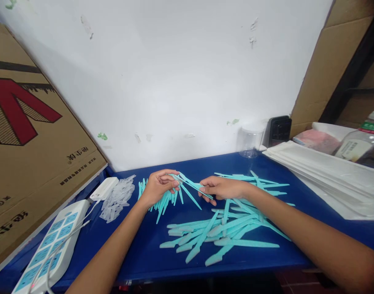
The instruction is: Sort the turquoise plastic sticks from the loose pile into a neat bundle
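1. The blue tabletop (144,261) is spreading across the lower view and is meeting a white wall at the back.
2. A large cardboard box (27,163) with a red mark is leaning in at the left edge of the tabletop.
3. A stack of white flat sheets (328,175) is lying on the right side, with a plastic bottle (361,141) and a pinkish packet (315,141) sitting behind it.
4. A white power strip (48,245) with pale blue sockets is lying at the near left, and a small white adapter (104,188) is resting just past it.
5. A loose pile of teal plastic sticks (223,232) is lying scattered in front of the right hand, with more of them reaching toward the right.
6. A smaller bundle of teal sticks (165,200) is fanning out under the left hand.
7. A heap of clear plastic caps (117,198) is sitting between the adapter and that bundle.
8. A clear plastic cup (250,141) is standing at the back by the wall, beside a dark device (278,130).
9. The left hand (157,185) is curling its fingers closed around one end of a single teal stick (191,185).
10. The right hand (222,188) is pinching the other end of the same stick, held just above the tabletop between the two hands.
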### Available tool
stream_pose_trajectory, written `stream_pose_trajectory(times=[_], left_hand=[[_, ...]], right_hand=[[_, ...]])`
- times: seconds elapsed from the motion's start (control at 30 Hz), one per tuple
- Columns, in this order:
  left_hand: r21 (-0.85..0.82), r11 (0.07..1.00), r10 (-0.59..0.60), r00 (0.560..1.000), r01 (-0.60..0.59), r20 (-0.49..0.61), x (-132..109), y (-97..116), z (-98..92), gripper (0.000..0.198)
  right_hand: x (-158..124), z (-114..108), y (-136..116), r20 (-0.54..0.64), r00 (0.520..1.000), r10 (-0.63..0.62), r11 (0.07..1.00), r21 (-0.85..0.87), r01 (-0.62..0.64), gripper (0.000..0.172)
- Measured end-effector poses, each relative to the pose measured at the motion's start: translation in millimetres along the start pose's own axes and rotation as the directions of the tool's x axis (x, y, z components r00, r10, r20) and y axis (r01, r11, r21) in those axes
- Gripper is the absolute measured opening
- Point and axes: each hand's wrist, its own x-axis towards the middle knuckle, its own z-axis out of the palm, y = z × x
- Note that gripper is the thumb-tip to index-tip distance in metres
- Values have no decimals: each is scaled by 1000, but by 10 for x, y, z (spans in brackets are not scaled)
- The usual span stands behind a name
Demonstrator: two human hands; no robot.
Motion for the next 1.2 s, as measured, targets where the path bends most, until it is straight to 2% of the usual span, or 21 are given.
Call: stream_pose_trajectory(times=[0.33, 0.53, 0.77, 0.9, 1.07, 1.2], left_hand=[[9, 1000, -2, 1000, 2, 24, 1, 9, 5, 40], [22, 1000, -6, 1000, 6, 16, -3, 19, 3, 40], [23, 1000, -14, 997, 16, -76, 15, 44, 6, 38], [18, 999, -40, 995, 41, -88, 20, 49, 12, 38], [7, 998, -63, 994, 64, -93, 10, 54, 15, 40], [-17, 997, -82, 993, 81, -85, 5, 47, 12, 42]], right_hand=[[-7, 52, -29, 21, 999, 28, 999, 30, -29, 36], [-16, 51, -65, 12, 998, 64, 989, 131, -65, 36], [13, 79, -41, -172, 983, -69, 997, -37, 64, 40], [-5, 95, -84, -275, 956, -104, 991, -111, 76, 42], [5, 114, -88, -330, 929, -167, 975, -194, 106, 40], [47, 150, -50, -408, 886, -221, 948, -304, 97, 39]])
